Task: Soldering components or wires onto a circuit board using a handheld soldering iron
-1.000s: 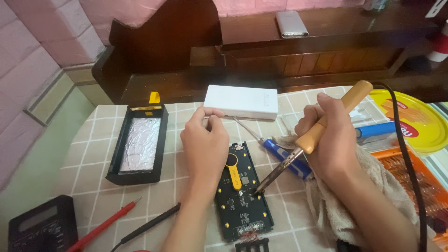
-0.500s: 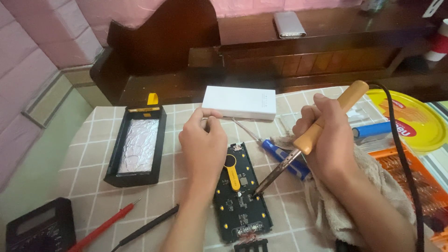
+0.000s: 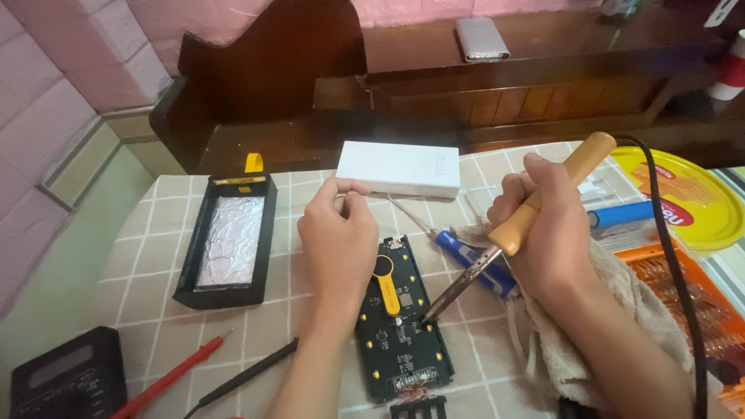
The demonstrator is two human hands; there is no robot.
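Two shells sit near me: a black case (image 3: 230, 240) at my left, lined with crinkled foil, and a closed white box (image 3: 399, 168) just beyond my fingers. My left hand (image 3: 339, 240) pinches a thin wire at its fingertips, beside the circuit board (image 3: 401, 326). My right hand (image 3: 543, 225) grips the soldering iron (image 3: 512, 225), tip touching the board's right edge. Open tablecloth (image 3: 155, 233) lies left of the board, with a red probe (image 3: 174, 375) and meter (image 3: 66, 380) near the table's front edge.

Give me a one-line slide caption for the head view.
Right hand touches soldering iron tip to black circuit board; left hand pinches something thin above it.
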